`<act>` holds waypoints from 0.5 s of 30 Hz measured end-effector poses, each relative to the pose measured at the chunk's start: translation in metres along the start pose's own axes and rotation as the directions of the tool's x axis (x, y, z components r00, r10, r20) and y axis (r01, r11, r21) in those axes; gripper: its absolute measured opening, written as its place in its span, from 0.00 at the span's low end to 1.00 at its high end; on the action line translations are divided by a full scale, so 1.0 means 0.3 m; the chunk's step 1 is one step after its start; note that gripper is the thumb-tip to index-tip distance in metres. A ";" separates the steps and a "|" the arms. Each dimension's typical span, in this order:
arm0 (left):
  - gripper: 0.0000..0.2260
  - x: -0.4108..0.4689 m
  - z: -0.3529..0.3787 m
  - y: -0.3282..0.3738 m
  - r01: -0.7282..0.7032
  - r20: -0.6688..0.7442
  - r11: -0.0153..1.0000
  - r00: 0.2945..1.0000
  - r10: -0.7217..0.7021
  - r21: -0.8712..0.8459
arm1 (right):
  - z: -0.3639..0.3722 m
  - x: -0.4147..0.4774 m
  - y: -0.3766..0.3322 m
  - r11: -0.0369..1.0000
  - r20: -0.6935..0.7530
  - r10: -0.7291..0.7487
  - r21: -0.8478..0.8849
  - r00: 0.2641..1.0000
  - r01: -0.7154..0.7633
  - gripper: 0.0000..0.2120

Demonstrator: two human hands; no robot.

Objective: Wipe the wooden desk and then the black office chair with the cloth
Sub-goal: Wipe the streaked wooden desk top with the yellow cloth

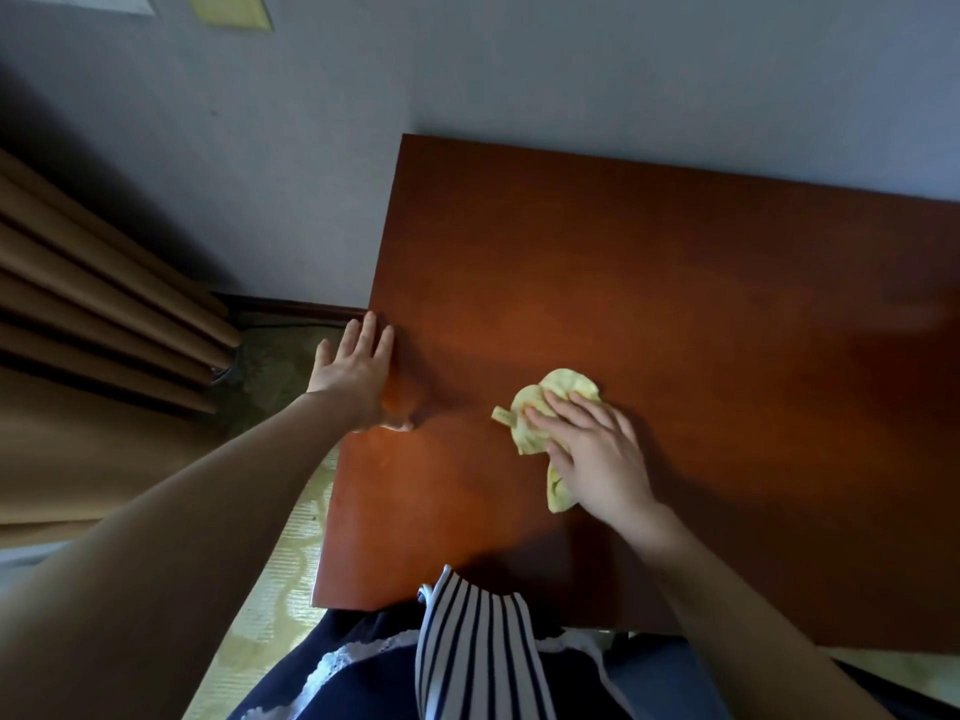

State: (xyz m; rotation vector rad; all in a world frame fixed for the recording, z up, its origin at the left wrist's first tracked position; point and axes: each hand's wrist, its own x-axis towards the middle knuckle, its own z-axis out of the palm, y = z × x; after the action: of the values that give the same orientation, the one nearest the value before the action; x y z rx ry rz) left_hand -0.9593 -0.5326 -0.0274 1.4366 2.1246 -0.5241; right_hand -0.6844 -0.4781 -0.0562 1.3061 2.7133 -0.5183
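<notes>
Flat and spread, the right hand presses down on the crumpled yellow cloth, fingers straight and pointing toward the desk's far left corner, forearm reaching in from the lower right. The cloth lies on the wooden desk, left of its middle and nearer the front edge. Well apart from it, the left hand rests open on the desk's left edge, fingers extended and together, thumb lying on the top, arm stretched out straight. Brown curtains hang at left.
</notes>
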 end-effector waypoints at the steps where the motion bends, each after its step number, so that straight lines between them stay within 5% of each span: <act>1: 0.58 0.011 -0.004 -0.006 0.008 0.004 1.000 1.000 -0.008 0.002 | -0.014 0.033 0.018 1.000 -0.003 0.026 -0.010 1.000 -0.026 0.20; 15: 0.59 0.105 -0.003 -0.029 -0.008 -0.041 1.000 0.999 0.008 0.009 | -0.159 0.625 0.001 0.998 0.003 0.068 0.004 0.998 -0.068 0.20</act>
State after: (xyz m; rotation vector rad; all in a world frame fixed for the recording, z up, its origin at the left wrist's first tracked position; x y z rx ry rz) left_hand -0.9773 -0.5120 -0.0457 1.4723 2.1498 -0.5062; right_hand -0.7993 -0.3226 -0.0528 1.3924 2.6564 -0.5185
